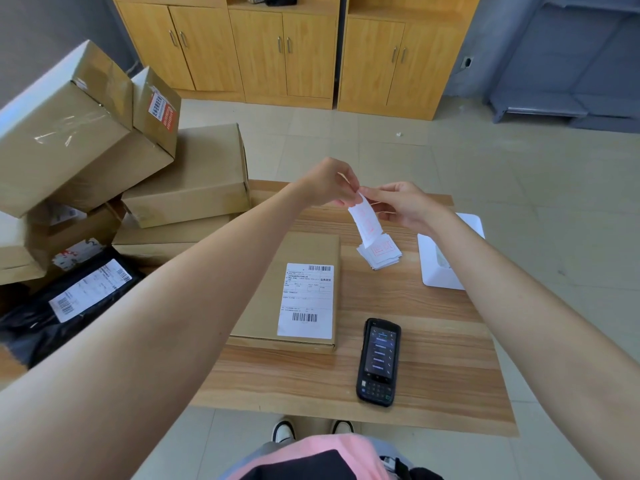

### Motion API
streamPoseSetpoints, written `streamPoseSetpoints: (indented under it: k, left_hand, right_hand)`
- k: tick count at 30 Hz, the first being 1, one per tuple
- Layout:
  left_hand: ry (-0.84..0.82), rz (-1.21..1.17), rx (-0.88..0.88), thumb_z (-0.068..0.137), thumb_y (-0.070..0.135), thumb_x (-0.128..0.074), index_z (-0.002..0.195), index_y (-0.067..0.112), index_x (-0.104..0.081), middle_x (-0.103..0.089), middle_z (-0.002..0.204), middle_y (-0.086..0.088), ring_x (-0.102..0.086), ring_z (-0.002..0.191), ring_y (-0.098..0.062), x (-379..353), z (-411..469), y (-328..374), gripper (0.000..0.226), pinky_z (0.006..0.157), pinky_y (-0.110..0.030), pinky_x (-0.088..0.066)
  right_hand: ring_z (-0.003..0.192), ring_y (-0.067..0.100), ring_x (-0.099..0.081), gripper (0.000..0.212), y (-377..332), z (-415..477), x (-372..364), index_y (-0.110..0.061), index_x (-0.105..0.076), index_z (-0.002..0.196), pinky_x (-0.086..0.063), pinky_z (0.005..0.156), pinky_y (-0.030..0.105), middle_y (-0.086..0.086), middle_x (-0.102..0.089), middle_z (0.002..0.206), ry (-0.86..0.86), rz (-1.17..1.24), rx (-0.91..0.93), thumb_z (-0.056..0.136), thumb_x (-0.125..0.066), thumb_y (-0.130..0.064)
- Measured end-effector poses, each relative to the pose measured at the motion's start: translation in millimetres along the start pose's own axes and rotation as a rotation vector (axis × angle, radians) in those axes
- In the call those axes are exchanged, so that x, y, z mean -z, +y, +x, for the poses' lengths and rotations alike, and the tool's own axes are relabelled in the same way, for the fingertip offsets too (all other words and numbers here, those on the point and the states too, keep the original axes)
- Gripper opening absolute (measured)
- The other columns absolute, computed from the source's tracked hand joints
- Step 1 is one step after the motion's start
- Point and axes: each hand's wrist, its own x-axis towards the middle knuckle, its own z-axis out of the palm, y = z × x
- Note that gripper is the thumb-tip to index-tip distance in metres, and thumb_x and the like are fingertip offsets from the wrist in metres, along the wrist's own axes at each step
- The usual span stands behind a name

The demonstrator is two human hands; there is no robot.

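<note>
your left hand (pixel 329 183) and right hand (pixel 401 202) both pinch the top end of the sticker strip (pixel 365 221), fingertips meeting above the far edge of the table (pixel 433 341). the strip hangs down to its folded stack (pixel 379 254), lying toward the far right corner. you look to be peeling one sticker free. next, carry it to the flat box (pixel 311 251) mid-table and press it down clear of the shipping label (pixel 306 301).

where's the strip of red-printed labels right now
Head view, centre: the label strip hangs pinched between the left hand and right hand over the far end of the table, its folded lower end between the flat box and the white tray.
</note>
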Motion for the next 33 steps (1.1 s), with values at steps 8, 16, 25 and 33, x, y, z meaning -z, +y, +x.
streamPoseSetpoints:
  k: [8, 16, 25, 33]
  left_hand:
    - [0.023, 0.038, -0.026, 0.077, -0.004, -0.070, 0.075, 0.008, -0.059, -0.069, 0.092, -0.028, -0.063, 0.067, -0.019, 0, 2, 0, 0.017, 0.080, -0.033, -0.056]
    - [0.011, 0.079, -0.057, 0.078, -0.002, -0.072, 0.072, 0.011, -0.058, -0.068, 0.082, -0.020, -0.059, 0.064, -0.020, 2, 7, -1, 0.020, 0.076, -0.032, -0.055]
    - [-0.023, 0.072, -0.047, 0.084, 0.003, -0.069, 0.078, 0.009, -0.063, -0.067, 0.081, -0.016, -0.064, 0.063, -0.010, 5, 11, -2, 0.010, 0.064, -0.017, -0.053]
    - [-0.032, 0.141, -0.004, 0.087, 0.009, -0.066, 0.094, 0.004, -0.067, -0.068, 0.089, -0.010, -0.063, 0.068, -0.007, 4, 17, -3, 0.009, 0.063, -0.019, -0.050]
  right_hand:
    - [0.082, 0.015, -0.059, 0.012, 2, 3, 0, -0.013, -0.073, 0.088, -0.037, 0.086, 0.031, 0.001, -0.070, 0.085, -0.017, 0.086, -0.049, 0.086, -0.069, -0.024]
    - [0.074, 0.012, -0.057, 0.012, -3, 6, -5, -0.013, -0.068, 0.083, -0.042, 0.073, 0.022, 0.001, -0.066, 0.081, -0.015, 0.052, -0.038, 0.090, -0.064, -0.021]
    - [0.062, 0.007, -0.056, 0.015, -2, 8, -5, -0.015, -0.067, 0.079, -0.041, 0.062, 0.018, -0.007, -0.066, 0.069, -0.008, 0.018, -0.054, 0.091, -0.062, -0.024]
    - [0.060, 0.007, -0.055, 0.015, -4, 8, -5, -0.014, -0.067, 0.082, -0.039, 0.059, 0.018, -0.005, -0.065, 0.070, -0.019, 0.006, -0.061, 0.092, -0.062, -0.024]
